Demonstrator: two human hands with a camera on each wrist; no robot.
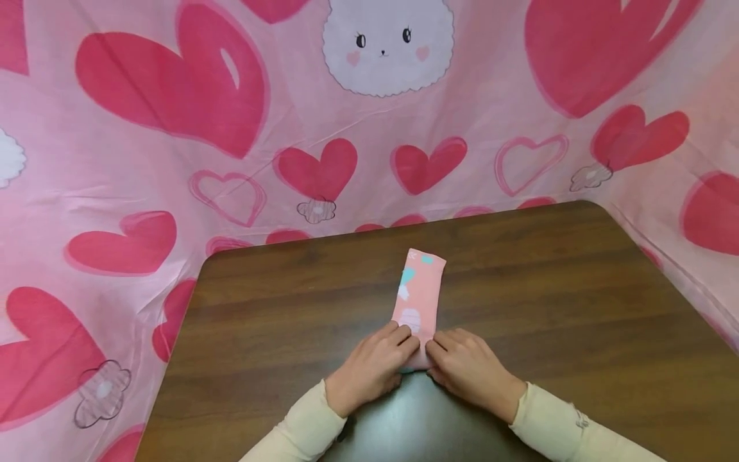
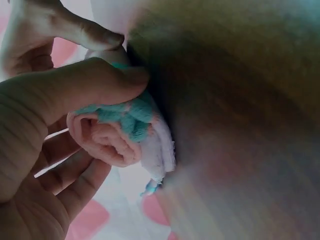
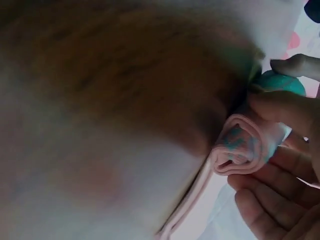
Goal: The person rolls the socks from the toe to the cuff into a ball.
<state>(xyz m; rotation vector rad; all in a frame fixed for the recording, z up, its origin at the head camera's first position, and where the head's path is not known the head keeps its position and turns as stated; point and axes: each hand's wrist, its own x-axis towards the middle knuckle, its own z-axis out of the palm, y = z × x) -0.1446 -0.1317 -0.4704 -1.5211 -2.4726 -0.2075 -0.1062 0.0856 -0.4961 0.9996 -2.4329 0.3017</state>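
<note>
A pink sock (image 1: 424,289) with teal and white patterns lies lengthwise on the table, its flat cuff end pointing away from me. The near end is wound into a roll, whose spiral side shows in the left wrist view as a sock roll (image 2: 107,140) and in the right wrist view as a coiled edge (image 3: 240,147). My left hand (image 1: 375,359) grips the roll's left side, thumb on the near face and fingers beyond it. On the right side, my right hand (image 1: 476,369) holds it the same way. Both thumbs are close together.
The brown wooden table (image 1: 277,333) has rounded far corners. Behind it and along its sides hangs a pink cloth (image 1: 369,122) printed with hearts. Light sleeves (image 1: 312,417) cover both forearms.
</note>
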